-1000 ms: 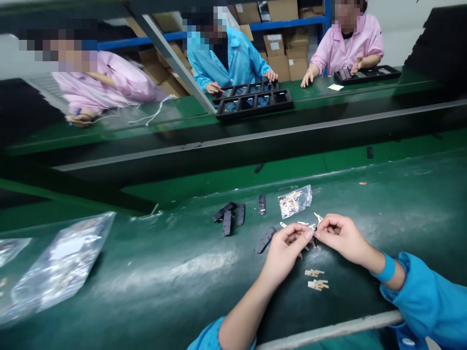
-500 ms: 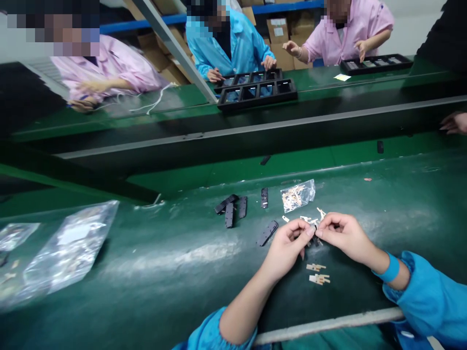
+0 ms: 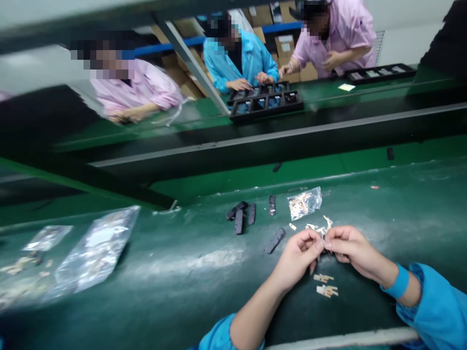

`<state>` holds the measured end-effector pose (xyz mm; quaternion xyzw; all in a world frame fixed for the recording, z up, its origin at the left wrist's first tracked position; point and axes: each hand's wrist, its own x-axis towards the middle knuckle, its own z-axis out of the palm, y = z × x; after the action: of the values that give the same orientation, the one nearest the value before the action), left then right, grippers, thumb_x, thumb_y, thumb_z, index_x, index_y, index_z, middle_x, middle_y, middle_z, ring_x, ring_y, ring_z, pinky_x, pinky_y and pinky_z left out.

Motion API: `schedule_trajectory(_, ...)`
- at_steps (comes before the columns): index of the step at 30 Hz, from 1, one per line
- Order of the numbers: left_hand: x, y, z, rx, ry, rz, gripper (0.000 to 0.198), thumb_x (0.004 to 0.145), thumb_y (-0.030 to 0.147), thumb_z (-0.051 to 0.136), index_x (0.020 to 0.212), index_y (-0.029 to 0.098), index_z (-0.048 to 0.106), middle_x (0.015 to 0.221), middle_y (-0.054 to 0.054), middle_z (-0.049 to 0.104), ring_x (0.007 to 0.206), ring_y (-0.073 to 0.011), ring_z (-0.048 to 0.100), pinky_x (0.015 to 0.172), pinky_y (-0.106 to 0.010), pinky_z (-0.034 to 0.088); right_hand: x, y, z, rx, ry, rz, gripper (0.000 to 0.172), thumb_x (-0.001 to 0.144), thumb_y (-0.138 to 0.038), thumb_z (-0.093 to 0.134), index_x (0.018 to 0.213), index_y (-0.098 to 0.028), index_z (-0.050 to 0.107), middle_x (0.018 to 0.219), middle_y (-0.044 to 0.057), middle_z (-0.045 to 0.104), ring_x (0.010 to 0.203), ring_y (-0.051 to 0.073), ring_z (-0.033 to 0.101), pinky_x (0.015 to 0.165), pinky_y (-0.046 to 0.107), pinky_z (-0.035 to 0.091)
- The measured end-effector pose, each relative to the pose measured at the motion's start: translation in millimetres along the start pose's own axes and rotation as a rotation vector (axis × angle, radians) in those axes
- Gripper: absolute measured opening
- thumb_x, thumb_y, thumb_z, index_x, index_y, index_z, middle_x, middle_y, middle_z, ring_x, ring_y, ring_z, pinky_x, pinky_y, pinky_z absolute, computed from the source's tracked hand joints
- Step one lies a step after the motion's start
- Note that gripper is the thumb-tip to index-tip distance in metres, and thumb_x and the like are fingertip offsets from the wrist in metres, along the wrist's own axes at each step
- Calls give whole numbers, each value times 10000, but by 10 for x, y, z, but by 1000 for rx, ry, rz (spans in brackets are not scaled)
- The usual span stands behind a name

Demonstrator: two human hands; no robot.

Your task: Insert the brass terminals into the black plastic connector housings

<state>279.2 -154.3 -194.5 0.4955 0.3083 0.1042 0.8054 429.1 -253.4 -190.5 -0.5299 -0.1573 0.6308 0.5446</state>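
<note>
Above the green bench, my left hand (image 3: 301, 253) and my right hand (image 3: 355, 247) meet with thumbs and fingers pinched together. What lies between the fingertips is too small and covered to name. Small cream-coloured pieces (image 3: 316, 227) and some dark bits lie just behind and under the fingertips. Nearer to me rest two flat cream pieces with prongs (image 3: 327, 290). A black oblong part (image 3: 275, 241) lies to the left of my left hand. Behind my hands is a clear bag (image 3: 305, 203) of similar cream pieces.
Several black oblong parts (image 3: 239, 221) lie left of the bag. Large clear bags (image 3: 97, 250) sit at the far left of the bench (image 3: 175, 301). A dark slanting beam (image 3: 120, 182) stands behind them. Across the way, people work at black trays (image 3: 268, 107).
The view has shifted, so the bench and my hands appear lower and farther right. My hands stay pinched together. Across the way, the person at the right has drawn an arm in.
</note>
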Motion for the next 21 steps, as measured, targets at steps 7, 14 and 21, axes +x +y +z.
schedule_trajectory(7, 60, -95, -42, 115, 57, 32, 576, 768, 717, 758, 817, 173, 574, 609, 53, 518, 419, -50, 383, 399, -182, 309, 116, 184, -50, -6, 16, -56, 427, 662, -509, 890, 714, -144, 674, 576, -48, 482, 465, 51, 302, 449, 218, 172)
schedule_trajectory(14, -187, 268, -656, 715, 309, 162, 376, 899, 558, 645, 892, 184, 683, 842, -39, 651, 797, -190, 580, 754, -295, 460, 244, 145, -151, -77, 146, -125, 431, 653, -542, 849, 712, -143, 700, 577, -36, 481, 479, 74, 334, 445, 225, 211)
schedule_trajectory(21, -365, 267, -1030, 1192, 495, -83, 210, 876, 421, 642, 897, 217, 599, 959, -38, 679, 942, -238, 625, 773, -308, 407, 413, -395, -11, -241, 79, -194, 382, 677, -522, 829, 715, -159, 719, 546, -36, 469, 480, 96, 359, 457, 242, 237)
